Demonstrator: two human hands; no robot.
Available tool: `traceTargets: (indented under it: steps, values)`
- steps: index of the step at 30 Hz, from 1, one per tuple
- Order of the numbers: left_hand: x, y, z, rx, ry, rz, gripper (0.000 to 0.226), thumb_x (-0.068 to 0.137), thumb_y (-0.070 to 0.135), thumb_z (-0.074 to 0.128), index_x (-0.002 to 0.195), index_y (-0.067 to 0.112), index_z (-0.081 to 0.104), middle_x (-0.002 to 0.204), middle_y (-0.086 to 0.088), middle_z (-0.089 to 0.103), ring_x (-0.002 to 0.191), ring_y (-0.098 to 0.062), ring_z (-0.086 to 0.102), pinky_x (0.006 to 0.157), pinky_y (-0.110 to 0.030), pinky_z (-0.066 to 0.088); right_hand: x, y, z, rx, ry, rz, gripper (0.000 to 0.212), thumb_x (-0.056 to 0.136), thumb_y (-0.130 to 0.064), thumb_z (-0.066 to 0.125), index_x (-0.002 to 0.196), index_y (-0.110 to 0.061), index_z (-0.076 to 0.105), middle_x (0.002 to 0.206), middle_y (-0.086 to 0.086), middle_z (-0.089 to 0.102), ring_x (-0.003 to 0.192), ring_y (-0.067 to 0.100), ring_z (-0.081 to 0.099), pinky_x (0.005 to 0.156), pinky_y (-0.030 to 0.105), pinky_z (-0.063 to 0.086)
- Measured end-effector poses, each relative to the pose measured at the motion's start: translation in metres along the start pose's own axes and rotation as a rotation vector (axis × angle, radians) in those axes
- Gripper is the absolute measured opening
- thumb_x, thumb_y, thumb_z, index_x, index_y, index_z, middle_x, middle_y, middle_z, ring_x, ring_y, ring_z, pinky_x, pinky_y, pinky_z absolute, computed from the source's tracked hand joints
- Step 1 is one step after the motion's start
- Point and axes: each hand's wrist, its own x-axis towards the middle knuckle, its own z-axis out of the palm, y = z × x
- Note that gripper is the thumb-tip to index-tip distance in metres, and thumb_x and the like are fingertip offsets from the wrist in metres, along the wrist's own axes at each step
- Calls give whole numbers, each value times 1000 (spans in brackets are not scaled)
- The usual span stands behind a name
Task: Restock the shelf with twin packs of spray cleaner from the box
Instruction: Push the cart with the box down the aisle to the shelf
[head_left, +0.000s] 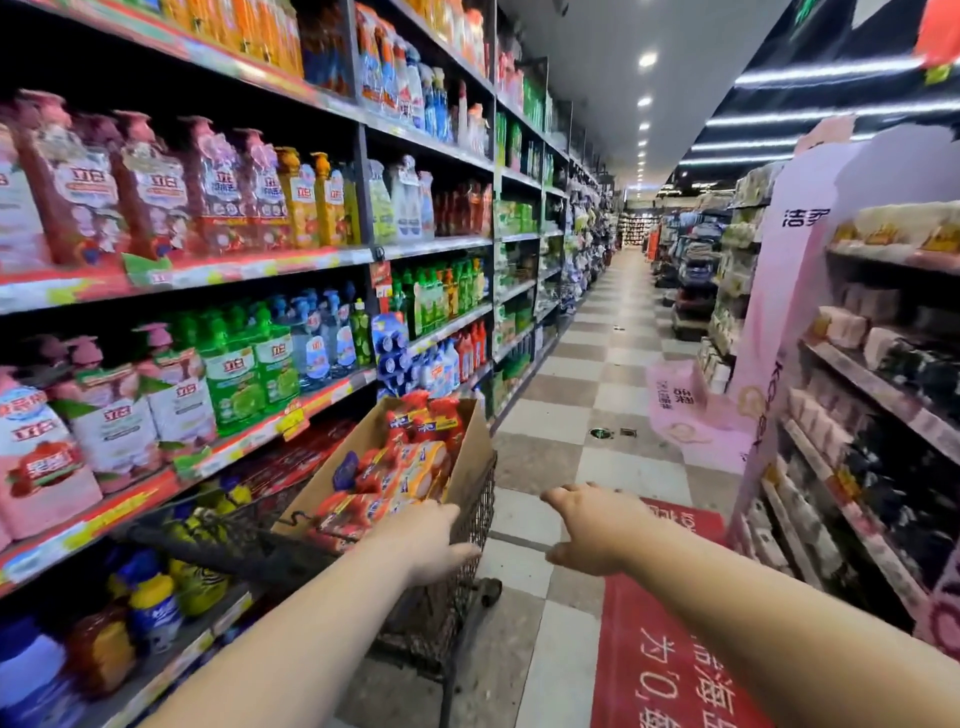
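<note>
While both arms are stretched forward, the left hand (428, 540) sits at the near rim of the black wire-mesh trolley (436, 618), right over the closest packs. Its fingers are hidden behind the back of the hand, so I can't tell if it grips anything. The right hand (592, 530) is spread wide and holds nothing, hovering over the floor just beside the trolley's right side. The brown cardboard box (470, 457) rides in the trolley basket, looks tilted, and is near full of red-and-orange wrapped twin packs of spray cleaner (410, 467). None is out of the box yet, so I'd call this the pick step. Risks:
- The trolley is on wheels, so a pull on a wedged pack could roll it or shift the tilted box.
- Packs at the far end stand above the box rim and may topple out.
- Glossy wrap could slip in a one-hand grab.
- The red floor mat with white characters (660, 623) lies close by, and its edge could snag a wheel.

The tall dark metal shelving with red price rails (249, 441) on the left is packed tight with detergent bottles, and the target slot isn't identifiable. The floor is beige-and-white checkered tile (571, 374). A pink cardboard display stand (800, 270) is on the right, and the long narrow aisle runs on under round ceiling lights (647, 60).
</note>
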Motion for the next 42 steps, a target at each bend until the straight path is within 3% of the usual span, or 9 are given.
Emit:
traceTargets:
  steps: [8,14,22,34,39,42]
  values:
    - [150,9,-15,-22,41,2,67,91,59,42,143,18,34,153,-8,31,136,-29,37,108,-41,36,123,69,-9,-17,7,7,69,90,-44,54,148,-20,26,148,8,37,134,30,37,105,43,36]
    - [243,3,-20,-27,-23,-31,69,92,59,40,147,18,29,156,-11,22,145,-32,17,114,-44,28,209,103,-6,6,-24,-15,68,90,-42,54,148,-20,25,149,7,36,136,29,35,106,41,34]
    - [329,-11,-16,-67,-52,-115,71,91,60,42,148,20,26,154,-7,30,139,-27,32,111,-41,34,332,140,4,9,-66,-120,69,88,-47,54,147,-23,28,148,7,37,135,28,38,109,45,35]
    - [408,-49,-1,-215,-65,-564,73,87,64,42,147,27,27,151,-6,34,136,-27,38,108,-41,38,509,165,15,-58,-157,-524,67,86,-50,56,141,-18,35,137,9,46,125,28,49,101,38,43]
    - [403,-50,24,-291,-71,-752,74,84,74,37,144,32,31,144,-3,43,128,-26,46,102,-39,43,561,146,27,-18,-207,-667,72,84,-48,60,145,-19,32,142,8,43,129,28,46,105,40,42]
    - [396,-64,32,-325,-82,-857,77,84,71,39,145,25,33,147,-4,41,132,-24,43,104,-36,40,581,121,41,-17,-252,-751,71,85,-48,59,144,-19,33,143,7,42,131,27,45,106,38,40]
